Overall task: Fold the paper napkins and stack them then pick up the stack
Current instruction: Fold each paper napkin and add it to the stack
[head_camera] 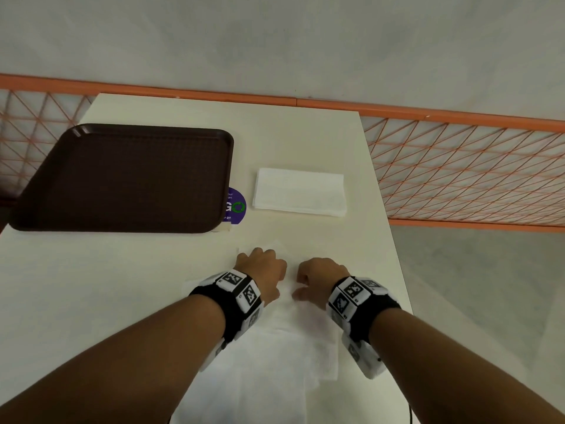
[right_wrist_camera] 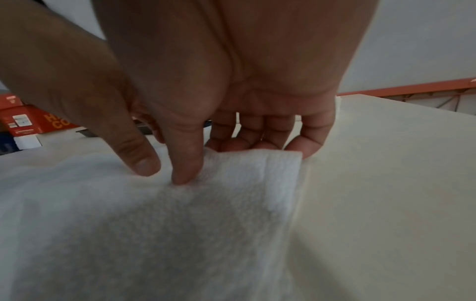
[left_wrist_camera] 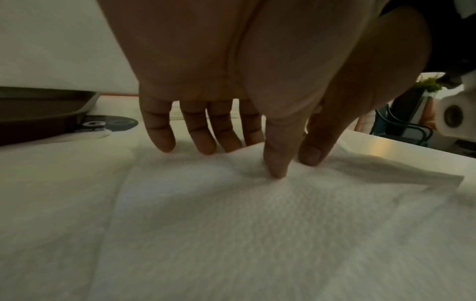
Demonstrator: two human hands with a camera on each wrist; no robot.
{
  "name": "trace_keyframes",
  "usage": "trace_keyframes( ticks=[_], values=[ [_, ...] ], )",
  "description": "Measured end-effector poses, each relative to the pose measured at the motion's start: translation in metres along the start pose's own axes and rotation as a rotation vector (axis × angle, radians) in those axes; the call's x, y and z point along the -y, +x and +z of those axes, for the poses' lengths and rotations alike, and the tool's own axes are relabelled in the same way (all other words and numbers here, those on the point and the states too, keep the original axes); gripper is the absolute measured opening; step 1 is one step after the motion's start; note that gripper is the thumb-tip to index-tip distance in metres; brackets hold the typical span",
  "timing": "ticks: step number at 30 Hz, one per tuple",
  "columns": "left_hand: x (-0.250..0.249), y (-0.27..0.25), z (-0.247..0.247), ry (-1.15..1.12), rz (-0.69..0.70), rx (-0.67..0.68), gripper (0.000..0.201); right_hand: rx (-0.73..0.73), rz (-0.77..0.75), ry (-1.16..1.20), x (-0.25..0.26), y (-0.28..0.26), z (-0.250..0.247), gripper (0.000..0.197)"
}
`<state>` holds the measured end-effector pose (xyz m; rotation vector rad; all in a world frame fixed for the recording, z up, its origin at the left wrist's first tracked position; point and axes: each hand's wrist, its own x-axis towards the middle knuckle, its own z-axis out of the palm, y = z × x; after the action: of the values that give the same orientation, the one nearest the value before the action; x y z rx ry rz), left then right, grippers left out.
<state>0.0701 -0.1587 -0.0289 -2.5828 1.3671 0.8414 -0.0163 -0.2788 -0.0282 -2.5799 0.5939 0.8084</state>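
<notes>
A white unfolded napkin (head_camera: 275, 347) lies flat on the table near its front edge, reaching under both wrists. My left hand (head_camera: 263, 264) and right hand (head_camera: 315, 276) sit side by side on its far edge. In the right wrist view my right hand (right_wrist_camera: 219, 163) pinches that edge, thumb on top and fingers underneath, lifting it slightly. In the left wrist view my left hand (left_wrist_camera: 252, 158) presses its thumb on the napkin (left_wrist_camera: 231, 224), with the index finger tucked behind the raised edge. A folded napkin stack (head_camera: 299, 191) rests farther back on the table.
A dark brown tray (head_camera: 122, 179) sits at the back left, partly covering a round purple sticker (head_camera: 237, 206). The cream table (head_camera: 122, 286) ends close to my right wrist. An orange mesh railing (head_camera: 458, 166) runs behind and to the right.
</notes>
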Motion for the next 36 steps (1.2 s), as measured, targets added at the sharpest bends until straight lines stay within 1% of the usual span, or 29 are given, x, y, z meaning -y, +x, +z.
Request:
trace_keyframes(
  ticks=[4, 7, 11, 13, 14, 15, 17, 19, 20, 22, 23, 24, 26, 27, 28, 29, 33, 34, 36],
  values=[
    [-0.005, 0.004, -0.001, 0.060, -0.002, 0.023, 0.027, -0.016, -0.022, 0.007, -0.001, 0.000, 0.002, 0.017],
    [-0.001, 0.002, -0.003, 0.055, -0.005, 0.035, 0.024, -0.032, -0.024, 0.066, -0.011, -0.003, 0.004, 0.011],
    [0.017, -0.003, -0.009, -0.176, -0.078, 0.055, 0.023, -0.059, -0.049, 0.152, -0.030, -0.008, 0.006, 0.009],
    [0.030, -0.004, -0.006, -0.271, -0.125, 0.043, 0.023, -0.097, -0.035, 0.190, -0.040, -0.010, 0.008, 0.014],
    [0.034, -0.004, -0.005, -0.277, -0.139, 0.035, 0.023, -0.119, -0.017, 0.194, -0.044, -0.010, 0.009, 0.017],
    [0.036, -0.005, -0.003, -0.254, -0.143, 0.020, 0.024, -0.142, 0.003, 0.178, -0.046, -0.012, 0.010, 0.019],
    [0.037, -0.004, 0.002, -0.121, -0.118, -0.045, 0.028, -0.202, 0.006, 0.084, -0.047, -0.014, 0.015, 0.028],
    [0.034, -0.006, 0.010, 0.012, -0.045, -0.159, 0.030, -0.310, -0.074, -0.080, -0.041, -0.017, 0.021, 0.041],
    [0.032, -0.007, 0.016, 0.075, 0.003, -0.220, 0.031, -0.339, -0.125, -0.149, -0.036, -0.021, 0.026, 0.045],
    [0.028, -0.009, 0.027, 0.146, 0.080, -0.288, 0.031, -0.300, -0.203, -0.252, -0.026, -0.023, 0.038, 0.049],
    [0.024, -0.012, 0.029, 0.143, 0.097, -0.279, 0.032, -0.258, -0.215, -0.276, -0.023, -0.022, 0.046, 0.051],
    [0.021, -0.014, 0.033, 0.144, 0.119, -0.261, 0.041, -0.206, -0.204, -0.284, -0.019, -0.023, 0.050, 0.053],
    [0.021, -0.015, 0.046, 0.142, 0.110, -0.133, 0.067, -0.213, -0.207, -0.288, -0.018, -0.022, 0.056, 0.057],
    [0.024, -0.016, 0.049, 0.169, 0.119, -0.051, 0.076, -0.208, -0.206, -0.290, -0.019, -0.023, 0.054, 0.060],
    [0.029, -0.018, 0.051, 0.150, 0.131, -0.035, 0.082, -0.169, -0.207, -0.323, -0.023, -0.024, 0.053, 0.063],
    [0.034, -0.020, 0.052, 0.156, 0.137, -0.046, 0.085, -0.137, -0.201, -0.348, -0.030, -0.025, 0.053, 0.068],
    [0.048, -0.025, 0.055, 0.198, 0.099, -0.022, 0.088, -0.143, -0.158, -0.306, -0.055, -0.028, 0.054, 0.077],
    [0.050, -0.025, 0.056, 0.200, 0.084, -0.012, 0.087, -0.150, -0.140, -0.330, -0.055, -0.029, 0.053, 0.077],
    [0.048, -0.024, 0.049, 0.215, 0.023, -0.062, 0.080, -0.170, -0.095, -0.334, -0.056, -0.026, 0.054, 0.070]
  ],
)
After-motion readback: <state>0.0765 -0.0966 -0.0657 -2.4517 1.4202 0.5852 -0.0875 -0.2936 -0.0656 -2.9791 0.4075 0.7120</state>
